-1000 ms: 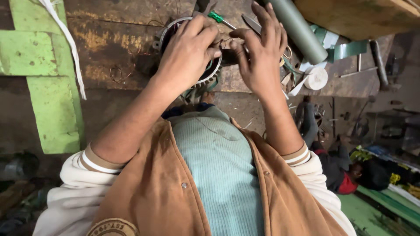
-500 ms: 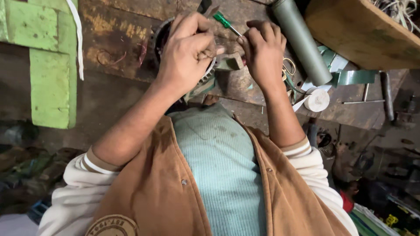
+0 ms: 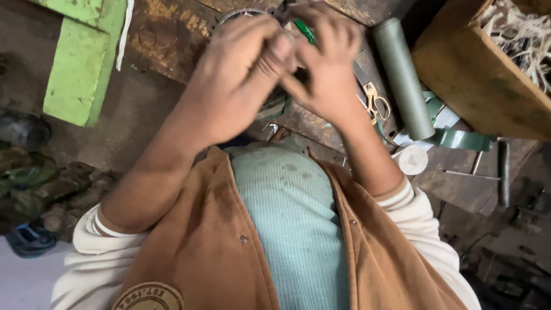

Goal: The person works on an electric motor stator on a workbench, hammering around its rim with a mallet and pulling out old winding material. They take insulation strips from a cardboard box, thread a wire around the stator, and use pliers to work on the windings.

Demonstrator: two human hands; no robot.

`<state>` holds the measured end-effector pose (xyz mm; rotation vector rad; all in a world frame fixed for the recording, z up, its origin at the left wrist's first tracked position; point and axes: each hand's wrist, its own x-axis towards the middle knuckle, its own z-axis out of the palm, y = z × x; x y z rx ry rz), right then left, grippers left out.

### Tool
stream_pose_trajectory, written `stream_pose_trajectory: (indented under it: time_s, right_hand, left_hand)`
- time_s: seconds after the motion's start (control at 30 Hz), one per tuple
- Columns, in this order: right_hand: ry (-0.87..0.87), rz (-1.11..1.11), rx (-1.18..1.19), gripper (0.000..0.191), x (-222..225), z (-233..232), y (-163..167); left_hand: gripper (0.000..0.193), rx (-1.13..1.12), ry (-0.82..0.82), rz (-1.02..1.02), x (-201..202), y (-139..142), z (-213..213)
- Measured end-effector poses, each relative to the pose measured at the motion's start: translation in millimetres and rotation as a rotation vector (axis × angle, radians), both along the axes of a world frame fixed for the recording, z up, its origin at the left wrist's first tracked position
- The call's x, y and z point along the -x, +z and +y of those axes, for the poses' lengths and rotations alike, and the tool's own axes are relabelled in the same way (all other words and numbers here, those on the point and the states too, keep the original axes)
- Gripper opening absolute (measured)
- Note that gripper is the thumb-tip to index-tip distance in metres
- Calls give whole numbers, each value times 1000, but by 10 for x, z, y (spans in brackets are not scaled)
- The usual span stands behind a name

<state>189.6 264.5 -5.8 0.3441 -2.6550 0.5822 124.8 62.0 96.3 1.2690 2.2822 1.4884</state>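
The likeliest slip, as I judge it, is the small work piece escaping the pinch: both hands crowd together over the metal ring at the far edge of the desk, and anything dropped could fall among the clutter or off the edge onto the dark floor. A second risk is the scissors and the green screwdriver lying just beside the right hand; a careless sweep could knock them or nick a finger. The left hand is curled nearly closed, fingers bent in over the ring, though motion blur hides just what they grip, so I cannot tell whether it is clamped on anything. The right hand is likewise drawn together, its fingertips meeting the left's; what lies between them is hidden. The ring sits mostly under the left hand, only its top arc showing. A grey-green tube lies to the right, near a wooden box.
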Motion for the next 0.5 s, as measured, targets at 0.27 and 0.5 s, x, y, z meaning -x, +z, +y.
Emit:
stream_pose_trajectory:
  time_s: [0.27, 0.5]
  right_hand:
    - [-207, 56, 577, 15, 100, -23, -192]
    - [-251, 267, 214, 17, -615, 298, 195]
  left_hand:
    - [46, -273, 160, -35, -386, -17, -855]
    - [32, -168, 509, -137, -420, -857, -1482]
